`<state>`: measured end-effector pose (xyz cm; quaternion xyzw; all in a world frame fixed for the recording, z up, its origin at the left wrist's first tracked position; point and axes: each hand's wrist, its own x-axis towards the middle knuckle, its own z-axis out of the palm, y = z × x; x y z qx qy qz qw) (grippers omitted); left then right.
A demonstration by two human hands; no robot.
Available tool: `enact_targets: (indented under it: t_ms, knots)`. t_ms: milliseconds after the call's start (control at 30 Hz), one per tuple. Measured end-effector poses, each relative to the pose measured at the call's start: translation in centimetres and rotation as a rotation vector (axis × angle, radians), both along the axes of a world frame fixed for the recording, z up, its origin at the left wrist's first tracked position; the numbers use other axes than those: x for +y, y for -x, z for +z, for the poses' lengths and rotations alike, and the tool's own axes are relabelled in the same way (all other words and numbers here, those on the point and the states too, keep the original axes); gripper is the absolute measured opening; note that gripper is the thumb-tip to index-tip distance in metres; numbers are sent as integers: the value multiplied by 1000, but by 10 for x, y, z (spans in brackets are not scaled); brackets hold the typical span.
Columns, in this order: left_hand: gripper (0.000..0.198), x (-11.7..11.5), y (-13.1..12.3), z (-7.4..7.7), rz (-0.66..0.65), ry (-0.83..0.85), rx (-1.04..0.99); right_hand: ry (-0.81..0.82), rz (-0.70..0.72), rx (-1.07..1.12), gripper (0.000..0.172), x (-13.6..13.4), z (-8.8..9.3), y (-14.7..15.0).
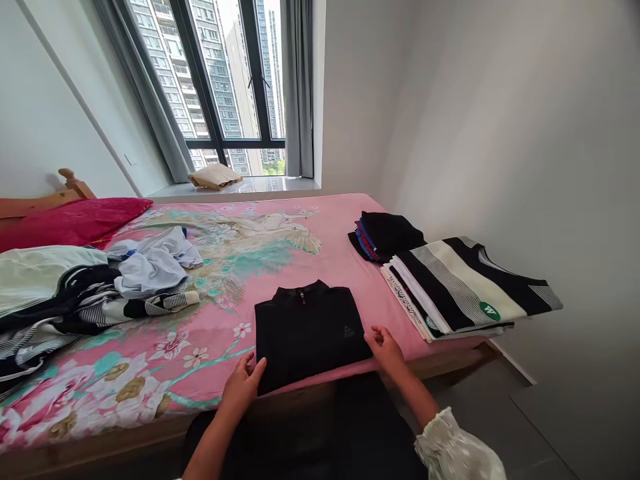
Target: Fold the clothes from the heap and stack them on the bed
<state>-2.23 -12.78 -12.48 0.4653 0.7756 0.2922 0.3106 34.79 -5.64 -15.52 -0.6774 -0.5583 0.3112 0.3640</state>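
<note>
A folded black zip-neck top (307, 330) lies on the pink flowered bedsheet (200, 347) at the bed's near edge. My left hand (243, 385) pinches its lower left corner, fingers closed on the cloth. At its right edge, my right hand (385, 347) grips the fabric with curled fingers. To the right sits a folded pile topped by a black, white and grey striped shirt (470, 287), with a smaller dark folded stack (385, 235) behind it.
A heap of unfolded clothes (95, 287) covers the bed's left side, beside a red pillow (70, 223). A tan folded item (215, 177) rests on the windowsill. A white wall runs close along the right; grey floor (540, 420) lies below it.
</note>
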Motion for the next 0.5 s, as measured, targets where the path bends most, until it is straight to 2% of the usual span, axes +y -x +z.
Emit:
enact_targets:
  t_ms: [133, 300, 400, 500]
  knots:
    - [54, 9, -6, 4, 20, 21, -6, 42, 5, -36, 59, -1, 9, 16]
    - [48, 2, -6, -1, 55, 1, -94, 68, 73, 72, 30, -8, 7, 4]
    - [57, -9, -6, -3, 35, -19, -224, 128, 147, 169, 20, -12, 5, -8]
    - [68, -21, -8, -3, 40, -38, -349, 249, 219, 287, 26, -14, 8, -14]
